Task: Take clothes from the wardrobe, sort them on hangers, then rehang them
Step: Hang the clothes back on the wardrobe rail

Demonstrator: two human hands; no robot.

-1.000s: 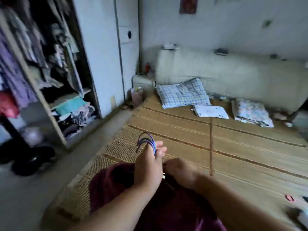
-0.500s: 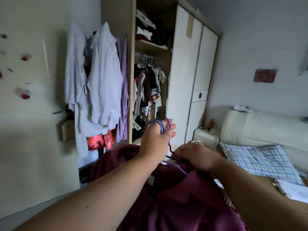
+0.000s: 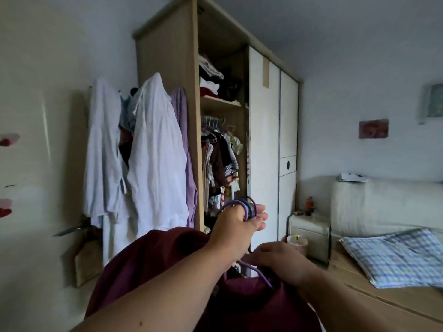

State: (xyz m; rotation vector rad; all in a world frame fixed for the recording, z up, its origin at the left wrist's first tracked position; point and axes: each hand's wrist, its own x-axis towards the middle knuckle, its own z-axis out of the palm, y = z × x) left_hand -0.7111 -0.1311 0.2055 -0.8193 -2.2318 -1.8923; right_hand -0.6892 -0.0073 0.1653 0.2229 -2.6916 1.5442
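white shirts point(image 3: 155, 152) hung outside, likely kept apart | wardrobe point(image 3: 263, 140) open, rail point(image 3: 213, 121) full | L grip point(image 3: 236, 226) curled round bunched hanger hooks point(image 3: 242, 207), held high so maroon garment point(image 3: 167, 259) drapes clear | R grip point(image 3: 280, 262) on purple hanger arm point(image 3: 260, 275), prob. steadying; pinch/rest: can't tell

A single wide-angle view from the person's head faces forward across the room towards the open wardrobe point(image 3: 223, 149) ahead. The left hand point(image 3: 236, 226) and right hand point(image 3: 280, 262) sit close under the lens, low in frame; the bed point(image 3: 383, 298) edges the right.
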